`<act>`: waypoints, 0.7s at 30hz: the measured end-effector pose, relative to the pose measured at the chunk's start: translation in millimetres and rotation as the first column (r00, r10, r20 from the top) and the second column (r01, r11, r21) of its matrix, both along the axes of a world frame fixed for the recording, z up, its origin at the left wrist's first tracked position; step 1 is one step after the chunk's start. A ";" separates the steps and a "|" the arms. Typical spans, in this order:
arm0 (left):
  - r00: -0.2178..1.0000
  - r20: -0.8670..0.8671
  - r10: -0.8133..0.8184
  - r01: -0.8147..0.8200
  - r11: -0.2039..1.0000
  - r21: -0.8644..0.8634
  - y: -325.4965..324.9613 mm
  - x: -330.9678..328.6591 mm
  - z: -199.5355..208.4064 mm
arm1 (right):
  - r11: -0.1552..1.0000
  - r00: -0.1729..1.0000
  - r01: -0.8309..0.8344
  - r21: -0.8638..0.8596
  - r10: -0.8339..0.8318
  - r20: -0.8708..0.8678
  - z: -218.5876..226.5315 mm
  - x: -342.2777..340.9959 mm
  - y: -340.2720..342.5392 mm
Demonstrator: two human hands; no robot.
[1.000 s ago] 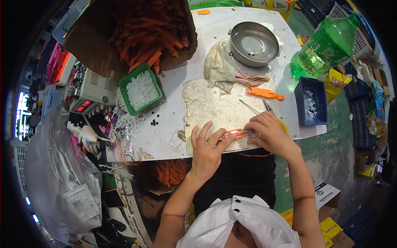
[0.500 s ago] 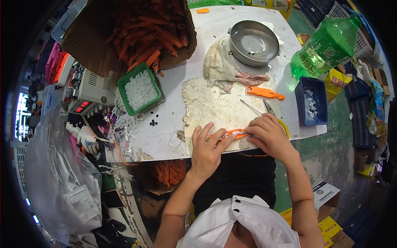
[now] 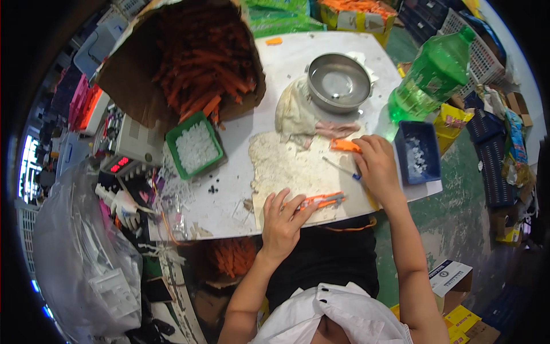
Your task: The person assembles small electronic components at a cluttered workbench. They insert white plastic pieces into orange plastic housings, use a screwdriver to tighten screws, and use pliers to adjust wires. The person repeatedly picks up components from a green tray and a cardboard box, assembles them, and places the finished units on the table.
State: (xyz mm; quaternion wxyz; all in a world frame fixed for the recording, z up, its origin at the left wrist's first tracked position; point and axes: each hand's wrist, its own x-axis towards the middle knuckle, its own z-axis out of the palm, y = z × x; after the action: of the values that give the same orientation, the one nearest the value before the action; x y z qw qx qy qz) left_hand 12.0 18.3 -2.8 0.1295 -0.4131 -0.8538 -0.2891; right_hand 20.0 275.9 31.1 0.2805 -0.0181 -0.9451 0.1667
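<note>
Head view: The left hand (image 3: pixel 281 226) is partly closed, with thumb and index finger pinching the left end of a narrow orange frame (image 3: pixel 323 200) against the worn board (image 3: pixel 281 166). The frame lies near the front edge of the tabletop (image 3: pixel 229 203), its right end uncovered; pale pieces show along it, too blurred to identify.

The right hand (image 3: pixel 377 169) is half curled over the right end of an orange casing (image 3: pixel 345 145), which lies just below the pink part of a cloth (image 3: pixel 295 112). The fingers hide that end, so it cannot be told whether they have closed on it or only touch it. A slim tool (image 3: pixel 339 167) lies beside the same hand.

Handling assessment: both orange pieces appear to be moulded plastic, judged light and stiff, with smooth faces that may slide under a loose fingertip. The casing is best taken by its long sides near one end. The frame seems the more delicate: its thin rails could flex and its small inserts could work loose if squeezed mid-length. Hold is best taken at its solid ends, with light pressure, kept level.
</note>
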 end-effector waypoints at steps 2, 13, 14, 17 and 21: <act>1.000 -0.005 -0.008 0.008 1.000 0.002 1.9 -0.3 1.7 | 1.000 0.994 -0.027 0.014 0.025 0.111 -8.5 -8.3 16.1; 1.000 0.010 0.004 -0.005 0.995 0.098 5.4 0.5 9.1 | 0.980 0.994 -0.106 -0.167 0.108 0.001 8.8 10.3 5.4; 1.000 0.021 0.010 -0.012 0.994 0.113 4.7 0.5 9.3 | 0.970 0.993 -0.119 -0.213 0.121 0.000 12.0 16.6 0.6; 0.992 0.123 0.039 -0.063 0.979 0.195 1.5 2.7 8.4 | 0.946 0.977 -0.204 -0.254 0.211 0.002 26.1 33.6 -12.2; 0.979 0.189 0.078 -0.134 0.942 0.307 -4.3 1.9 10.2 | 0.911 0.931 -0.351 -0.215 0.364 0.023 30.1 38.1 -28.2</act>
State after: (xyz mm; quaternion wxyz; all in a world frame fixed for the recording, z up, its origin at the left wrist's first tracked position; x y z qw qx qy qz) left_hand 13.9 14.0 7.4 0.1345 -0.3134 -0.8251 -0.4503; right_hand 58.1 247.7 61.1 0.2121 0.1209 -0.9181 0.3122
